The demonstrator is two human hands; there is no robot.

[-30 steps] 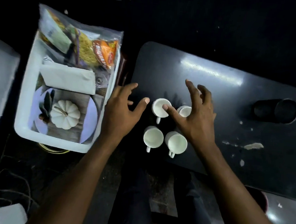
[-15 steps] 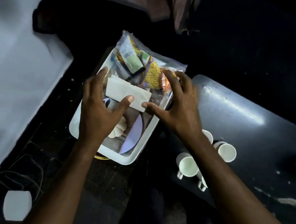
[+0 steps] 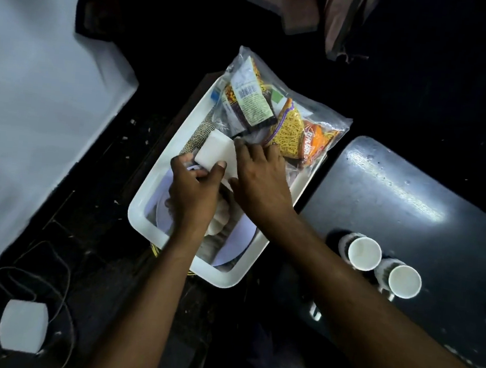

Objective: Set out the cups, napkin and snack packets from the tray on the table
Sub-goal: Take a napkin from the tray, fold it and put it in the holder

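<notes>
Head view. Left hand (image 3: 192, 192) and right hand (image 3: 261, 179) both over the white tray (image 3: 159, 181), side by side, nearly touching. Left hand pinches the near end of the folded white napkin (image 3: 217, 148): thumb on top of it, fingers curled under its left edge. Right hand lies flat-ish over the napkin's right part, fingers fairly close together and pointing away from the person; fingertips reach the edge of the clear bag of snack packets (image 3: 275, 110). Whether the right hand actually grips the napkin or only rests on it cannot be told; its thumb side is hidden.

Napkin sits in the middle of the tray, tilted, between the two hands and just this side of the snack bag. Snack bag fills the far end of the tray and hangs over its far rim; yellow, orange and dark packets show through the plastic. Under the wrists, a pale plate (image 3: 239, 242) in the near half of the tray, mostly covered.

Dark table (image 3: 412, 200) to the right of the tray. Two white cups (image 3: 364, 252) stand on it, upright, close together, well clear of both hands.
</notes>
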